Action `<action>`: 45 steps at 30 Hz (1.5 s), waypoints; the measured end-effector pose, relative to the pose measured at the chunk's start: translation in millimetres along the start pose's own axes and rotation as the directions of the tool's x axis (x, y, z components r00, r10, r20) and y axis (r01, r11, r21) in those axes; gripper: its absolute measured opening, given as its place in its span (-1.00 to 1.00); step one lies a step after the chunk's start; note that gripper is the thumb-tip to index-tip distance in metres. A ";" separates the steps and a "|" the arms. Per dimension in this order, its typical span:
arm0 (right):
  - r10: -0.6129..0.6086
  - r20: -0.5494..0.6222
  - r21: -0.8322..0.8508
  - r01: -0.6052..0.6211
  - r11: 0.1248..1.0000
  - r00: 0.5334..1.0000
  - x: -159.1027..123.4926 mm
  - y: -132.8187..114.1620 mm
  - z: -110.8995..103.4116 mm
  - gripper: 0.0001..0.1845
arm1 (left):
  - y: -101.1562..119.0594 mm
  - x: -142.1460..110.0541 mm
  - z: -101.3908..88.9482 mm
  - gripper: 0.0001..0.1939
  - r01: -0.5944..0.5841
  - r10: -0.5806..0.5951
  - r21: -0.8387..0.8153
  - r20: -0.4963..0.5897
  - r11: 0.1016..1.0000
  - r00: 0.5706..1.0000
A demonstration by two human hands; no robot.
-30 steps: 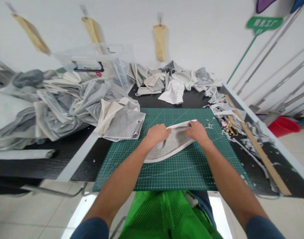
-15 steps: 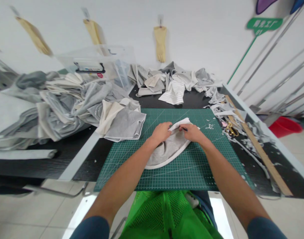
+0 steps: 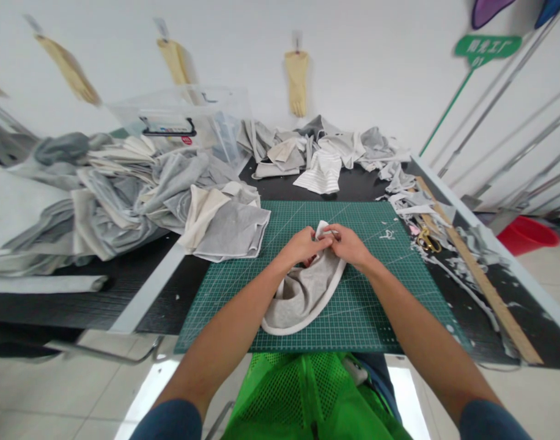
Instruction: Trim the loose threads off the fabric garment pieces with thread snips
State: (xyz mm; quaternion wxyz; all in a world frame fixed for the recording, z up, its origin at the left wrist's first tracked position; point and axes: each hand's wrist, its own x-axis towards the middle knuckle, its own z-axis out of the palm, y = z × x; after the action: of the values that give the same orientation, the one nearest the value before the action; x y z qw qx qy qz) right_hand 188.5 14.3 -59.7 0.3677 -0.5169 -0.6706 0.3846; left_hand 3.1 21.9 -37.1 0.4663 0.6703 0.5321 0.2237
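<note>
A grey fabric piece with a white bound edge [image 3: 302, 299] lies bunched on the green cutting mat [image 3: 229, 305], its curved edge toward me. At its far end my left hand [image 3: 304, 244] is closed on the cloth, fingers pinched near the white edge. Right beside it, my right hand [image 3: 346, 244] grips the same cloth with thumb and fingers bent. The two hands nearly touch, and a short white end of the piece sticks up between them. The fingertips are partly hidden by the fabric and by each other.
Grey and cream fabric pieces [image 3: 156, 195] are heaped at the left, beside a clear plastic box [image 3: 170, 113]. More cloth [image 3: 323, 171] lies behind the mat. Gold-handled scissors [image 3: 427, 241], a wooden ruler [image 3: 486, 278] and scraps lie at the right.
My hands have come closer together, the right one shifting left. The far white edge is gathered between them, and the near curve of the cloth has slid toward me.
</note>
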 end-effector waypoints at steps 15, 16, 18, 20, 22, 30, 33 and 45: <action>-0.091 -0.378 0.147 0.157 0.977 0.921 -3.3 -23.6 -1.0 -0.69 | -2.9 13.1 -3.4 -0.67 -0.274 0.177 -0.427 -0.252 0.862 0.951; -0.119 -0.402 0.130 0.185 0.974 0.908 -4.0 -25.9 -4.4 -0.66 | -1.1 12.1 -3.4 -0.65 -0.275 0.184 -0.458 -0.234 0.845 0.955; -0.186 -0.361 0.099 0.236 0.967 0.914 -6.4 -31.0 -11.1 -0.55 | 2.3 10.0 -2.2 -0.65 -0.281 0.207 -0.487 -0.200 0.827 0.958; -0.229 -0.250 0.098 0.259 0.961 0.941 -9.2 -36.1 -15.4 -0.47 | 4.9 8.4 0.5 -0.66 -0.294 0.230 -0.475 -0.188 0.829 0.955; -0.237 -0.179 0.102 0.258 0.961 0.955 -11.4 -40.1 -16.4 -0.51 | 7.0 6.8 3.2 -0.67 -0.315 0.252 -0.452 -0.196 0.834 0.948; -0.102 -0.246 0.129 0.137 0.982 0.964 -13.7 -44.2 -8.2 -0.65 | 17.3 -9.9 1.2 -0.59 -0.522 0.466 -0.223 -0.261 0.823 0.845; -0.018 -0.230 0.245 0.076 0.967 0.973 -15.6 -45.1 -8.4 -0.59 | 19.3 -11.3 1.7 -0.54 -0.541 0.487 -0.184 -0.269 0.821 0.831; 0.071 -0.154 0.461 0.008 0.887 0.986 -19.7 -52.8 -12.2 -0.53 | 21.2 -6.0 -4.1 -0.85 -0.444 0.316 -0.439 -0.336 0.781 0.887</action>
State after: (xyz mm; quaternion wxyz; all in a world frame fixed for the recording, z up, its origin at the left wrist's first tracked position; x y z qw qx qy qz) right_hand 181.5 -12.3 -9.0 0.5279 -0.4563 -0.5188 0.4939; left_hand 8.5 18.0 -15.7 0.5009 0.5859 0.3604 0.5253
